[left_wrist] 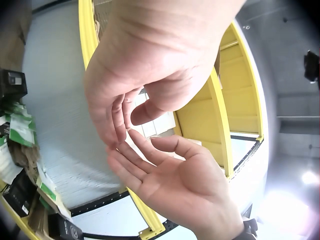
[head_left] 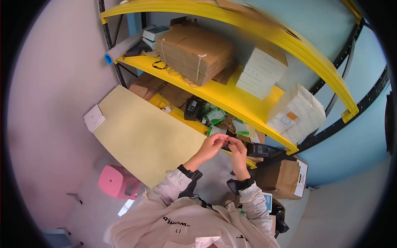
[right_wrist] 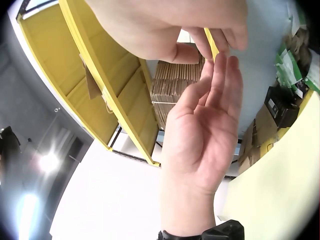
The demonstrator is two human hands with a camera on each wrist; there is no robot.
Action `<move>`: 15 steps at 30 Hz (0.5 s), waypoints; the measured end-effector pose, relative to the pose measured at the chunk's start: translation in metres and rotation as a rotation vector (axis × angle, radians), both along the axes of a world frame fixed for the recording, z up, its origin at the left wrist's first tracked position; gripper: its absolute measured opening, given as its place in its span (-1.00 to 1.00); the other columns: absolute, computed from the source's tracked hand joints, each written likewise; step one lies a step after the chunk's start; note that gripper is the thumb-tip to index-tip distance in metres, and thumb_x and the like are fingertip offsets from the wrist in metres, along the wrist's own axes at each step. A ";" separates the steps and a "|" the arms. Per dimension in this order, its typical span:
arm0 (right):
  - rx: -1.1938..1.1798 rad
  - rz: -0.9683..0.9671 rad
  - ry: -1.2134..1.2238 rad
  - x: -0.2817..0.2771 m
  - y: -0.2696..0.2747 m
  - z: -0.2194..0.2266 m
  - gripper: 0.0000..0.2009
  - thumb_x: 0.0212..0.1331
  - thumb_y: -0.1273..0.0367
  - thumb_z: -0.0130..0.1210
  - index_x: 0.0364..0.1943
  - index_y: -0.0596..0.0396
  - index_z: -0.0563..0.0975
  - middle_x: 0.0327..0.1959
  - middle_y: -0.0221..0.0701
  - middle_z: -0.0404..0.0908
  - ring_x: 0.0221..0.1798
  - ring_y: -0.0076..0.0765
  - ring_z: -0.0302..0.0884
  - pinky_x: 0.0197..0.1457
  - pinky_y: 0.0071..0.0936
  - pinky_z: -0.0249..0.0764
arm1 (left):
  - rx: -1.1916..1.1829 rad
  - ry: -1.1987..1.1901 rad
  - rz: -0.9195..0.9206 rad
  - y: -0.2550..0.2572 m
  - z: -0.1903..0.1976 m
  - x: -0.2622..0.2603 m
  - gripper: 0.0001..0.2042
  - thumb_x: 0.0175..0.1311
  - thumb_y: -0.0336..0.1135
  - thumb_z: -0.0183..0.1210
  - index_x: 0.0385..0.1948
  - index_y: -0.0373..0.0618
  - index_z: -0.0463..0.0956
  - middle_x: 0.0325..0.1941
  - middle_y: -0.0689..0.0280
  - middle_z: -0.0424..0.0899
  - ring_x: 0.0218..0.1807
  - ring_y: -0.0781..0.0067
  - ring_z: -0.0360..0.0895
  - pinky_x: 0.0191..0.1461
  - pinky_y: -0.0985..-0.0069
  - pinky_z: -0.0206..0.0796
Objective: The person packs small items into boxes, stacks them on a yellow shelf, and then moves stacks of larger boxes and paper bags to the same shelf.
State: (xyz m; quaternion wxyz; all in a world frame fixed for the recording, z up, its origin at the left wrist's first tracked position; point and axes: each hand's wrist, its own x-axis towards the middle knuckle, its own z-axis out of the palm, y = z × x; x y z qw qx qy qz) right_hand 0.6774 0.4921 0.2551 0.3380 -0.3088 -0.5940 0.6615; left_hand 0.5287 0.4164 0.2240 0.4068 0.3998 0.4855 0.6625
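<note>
Both bare hands are raised in front of the chest, before the shelving, with their fingertips meeting. My left hand (head_left: pixel 211 148) has its palm turned inward and its fingers gently bent. Opposite it, my right hand (head_left: pixel 238 154) bends its fingers toward the left fingertips. The left wrist view shows the left hand (left_wrist: pixel 145 65) above and the right hand (left_wrist: pixel 175 180) below, the palms facing across a gap. No object shows between them. Nearest behind the fingers are green-and-white packets (head_left: pixel 215 116) and a black box (head_left: pixel 259 149) on the lower shelf.
A pale yellow tabletop (head_left: pixel 144 128) with a white box (head_left: pixel 94 118) lies at left, a pink stool (head_left: pixel 118 182) below it. Yellow shelves (head_left: pixel 223 93) hold bundled flat cardboard (head_left: pixel 186 53) and white boxes (head_left: pixel 262 72). An open carton (head_left: pixel 285 177) stands on the floor at right.
</note>
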 end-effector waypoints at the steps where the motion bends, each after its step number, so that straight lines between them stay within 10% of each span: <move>1: -0.023 0.005 0.013 0.010 -0.010 -0.007 -0.69 0.40 0.53 0.06 0.16 0.29 0.63 0.12 -0.31 0.74 0.21 -0.38 0.63 0.37 -0.44 0.46 | -0.063 -0.013 0.002 -0.011 -0.002 0.009 -0.71 0.66 -0.51 0.03 0.29 -0.33 0.55 0.22 0.13 0.74 0.22 0.33 0.74 0.33 0.40 0.59; 15: -0.154 -0.003 -0.048 0.074 -0.095 -0.043 -0.80 0.47 0.36 0.14 -0.07 0.20 0.68 -0.25 -0.43 0.71 -0.20 -0.48 0.61 -0.04 -0.45 0.53 | -0.292 -0.075 0.123 -0.150 -0.050 0.043 -0.80 0.69 -0.36 0.12 0.14 -0.23 0.62 -0.05 0.22 0.80 -0.04 0.45 0.76 0.08 0.48 0.63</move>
